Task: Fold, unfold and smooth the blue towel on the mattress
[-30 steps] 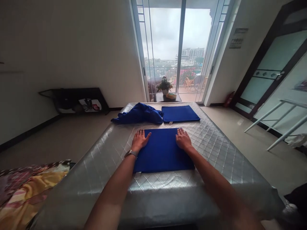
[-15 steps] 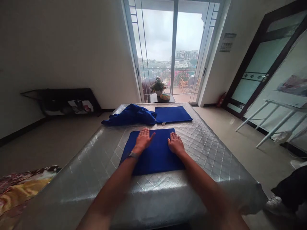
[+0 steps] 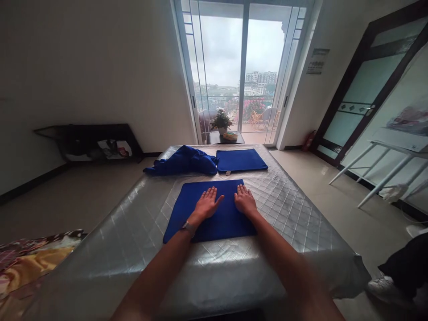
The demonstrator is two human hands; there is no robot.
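Note:
A flat blue folded cloth [image 3: 214,227] lies in front of me on a silvery quilted cover [image 3: 287,209]. My left hand [image 3: 207,203] rests flat on it near the middle, fingers stretched out and thumb apart. Against its right side lies my right hand [image 3: 245,199], also flat with the fingers extended. Neither hand grips anything. Behind them, a second flat blue folded cloth [image 3: 242,160] with a small white tag sits at the far right. Beside it on the left is a crumpled blue cloth [image 3: 183,161].
A potted plant [image 3: 221,121] stands on a small table beyond the far edge, before the sliding glass door [image 3: 244,67]. Patterned fabric [image 3: 36,263] is at lower left. At right are a white stand [image 3: 394,165] and a person's shoe [image 3: 383,285].
My left hand has slid to the right and slightly down across the folded cloth, closer to my right hand. The right hand has stayed nearly in place.

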